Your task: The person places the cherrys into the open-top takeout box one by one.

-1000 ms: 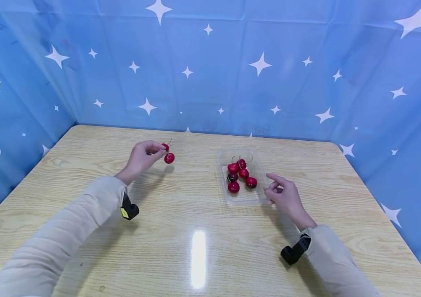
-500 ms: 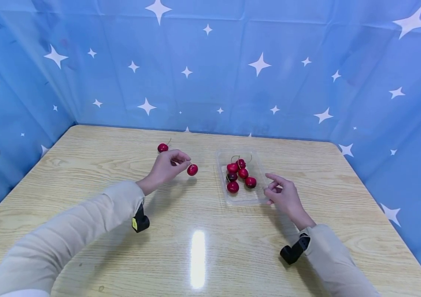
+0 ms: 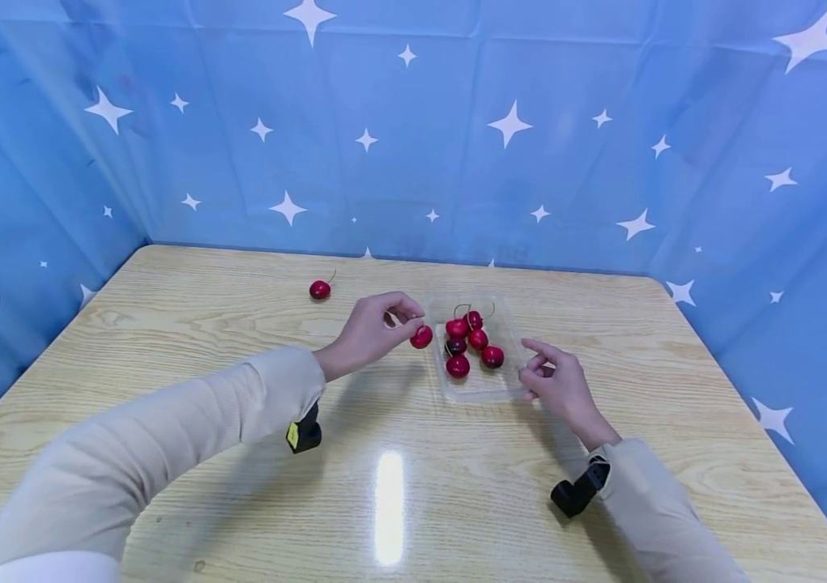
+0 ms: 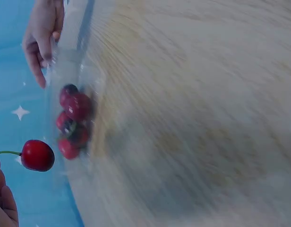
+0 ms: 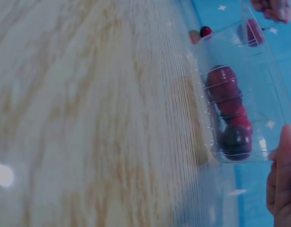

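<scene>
My left hand (image 3: 369, 334) pinches the green stem of a red cherry (image 4: 38, 155), which hangs in the air by the left edge of a clear plastic container (image 3: 482, 397). Several red and dark cherries (image 3: 458, 368) lie in the container, some with stems. On its right side my right hand (image 3: 562, 390) pinches the rim between thumb and fingers, as the left wrist view also shows. One more cherry (image 3: 320, 290), stem up, lies on the table to the left, behind the left hand.
The container stands on a light wood-grain table (image 3: 296, 502) with a bright light reflection near its front. A blue curtain (image 3: 413, 146) with white stars hangs behind the table and along both sides.
My left hand has moved right from beside the table cherry to the container's left edge, carrying the pinched cherry. The right hand and the container have stayed in place.
</scene>
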A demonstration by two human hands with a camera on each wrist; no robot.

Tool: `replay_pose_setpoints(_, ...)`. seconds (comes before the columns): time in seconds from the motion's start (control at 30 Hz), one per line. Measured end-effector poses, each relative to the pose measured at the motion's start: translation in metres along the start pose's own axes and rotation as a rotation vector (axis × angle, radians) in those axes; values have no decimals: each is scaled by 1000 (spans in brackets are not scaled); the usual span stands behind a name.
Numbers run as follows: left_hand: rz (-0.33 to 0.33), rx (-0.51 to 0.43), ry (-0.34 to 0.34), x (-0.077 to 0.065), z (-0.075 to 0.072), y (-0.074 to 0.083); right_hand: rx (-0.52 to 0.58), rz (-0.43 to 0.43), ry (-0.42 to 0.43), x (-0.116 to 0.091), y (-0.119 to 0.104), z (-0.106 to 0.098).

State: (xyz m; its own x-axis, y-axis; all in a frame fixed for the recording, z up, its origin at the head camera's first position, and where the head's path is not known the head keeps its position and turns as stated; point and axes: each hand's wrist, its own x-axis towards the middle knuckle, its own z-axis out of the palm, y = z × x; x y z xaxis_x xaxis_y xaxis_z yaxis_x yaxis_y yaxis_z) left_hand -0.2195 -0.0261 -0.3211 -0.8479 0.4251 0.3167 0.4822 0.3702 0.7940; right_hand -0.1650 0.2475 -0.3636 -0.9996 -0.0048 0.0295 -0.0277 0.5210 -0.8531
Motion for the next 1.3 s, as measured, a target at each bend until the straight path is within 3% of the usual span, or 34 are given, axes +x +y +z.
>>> replay_pose_setpoints(0.27, 62, -18, -70, 19, 16, 25, 6, -1, 1, 0, 1, 0)
replay_pose_setpoints(0.5, 102, -6, -125, 34, 26, 33, 21, -17, 4, 2, 2, 0)
replay_pose_setpoints(0.7, 62, 38, -207, 44, 31, 30, 19, -19, 6, 1, 1, 0)
replay_pose_setpoints(0.87, 30, 71, -312, 54, 32, 27, 10, -21, 10, 1, 1, -1)
replay_pose_setpoints(1.07, 19, 63, -448, 66, 35, 23, 23, -25, 13, 0, 0, -1)
replay_pose_setpoints(1.3, -15, 53, -549, 72, 42, 22, 26, -30, 13, -1, 0, -1)
